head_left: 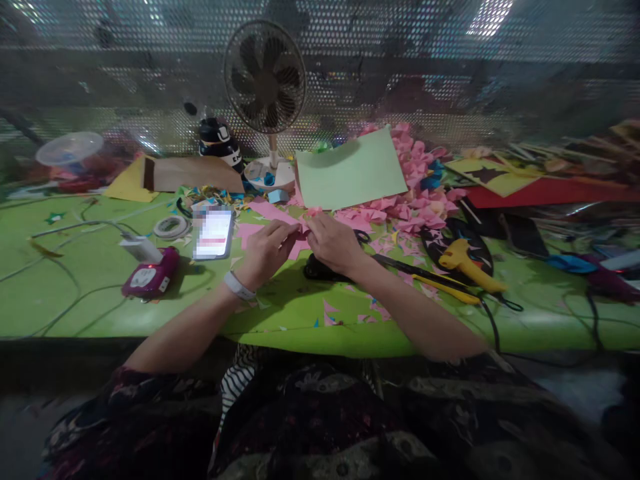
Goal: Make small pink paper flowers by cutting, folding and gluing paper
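Note:
Both my hands meet over a small pink paper piece above the green table. My left hand, a white band on its wrist, pinches the piece from the left. From the right, my right hand pinches the same piece with its fingers closed. A larger pink sheet lies under and behind the hands. Black scissors lie just below my right hand.
A phone lies left of my hands, beside a tape roll and a magenta device with cables. A fan, a light green sheet and a heap of folded pink paper stand behind. A yellow glue gun lies right.

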Tool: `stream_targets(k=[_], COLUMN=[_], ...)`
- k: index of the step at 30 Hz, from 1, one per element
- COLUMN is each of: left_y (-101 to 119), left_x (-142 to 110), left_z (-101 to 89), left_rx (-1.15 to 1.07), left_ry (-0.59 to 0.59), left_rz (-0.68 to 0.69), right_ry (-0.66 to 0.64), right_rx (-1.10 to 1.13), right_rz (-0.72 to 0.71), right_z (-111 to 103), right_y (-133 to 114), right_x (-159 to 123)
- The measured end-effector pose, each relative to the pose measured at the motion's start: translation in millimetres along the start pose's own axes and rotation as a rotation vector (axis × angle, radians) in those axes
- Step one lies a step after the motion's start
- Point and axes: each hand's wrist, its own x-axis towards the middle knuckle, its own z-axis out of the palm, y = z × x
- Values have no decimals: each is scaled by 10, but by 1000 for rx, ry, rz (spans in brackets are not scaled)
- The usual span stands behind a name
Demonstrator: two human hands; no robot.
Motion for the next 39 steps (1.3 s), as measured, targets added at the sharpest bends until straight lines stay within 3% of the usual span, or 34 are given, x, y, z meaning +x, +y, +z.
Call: stream_targets(k=[7,12,19,24,30,36,39], left_y=[19,42,161,237,348,393,333], left_x=[-1,-9,-9,-13,-25,-89,-66], left_z=[7,-2,-7,-37,-30,56,43], left_rx=[-78,-5,94,152,289,472,426], left_ry=[26,-25,-28,-105,-143,-107,-87], left_rz=[-54,0,16,9,19,11,11], right_ry=[-113,-173,-144,-170,-106,-78,-76], right_rx=[21,92,242,457,632,984,1089], right_rz=[23,108,167,165,189,163,143], right_z=[-95,-124,-145,-167,-236,-200,-166], right_y=[-53,-92,-105,-112,-173,-264,-242], right_x=[9,7,7,8,-4,-60,-42])
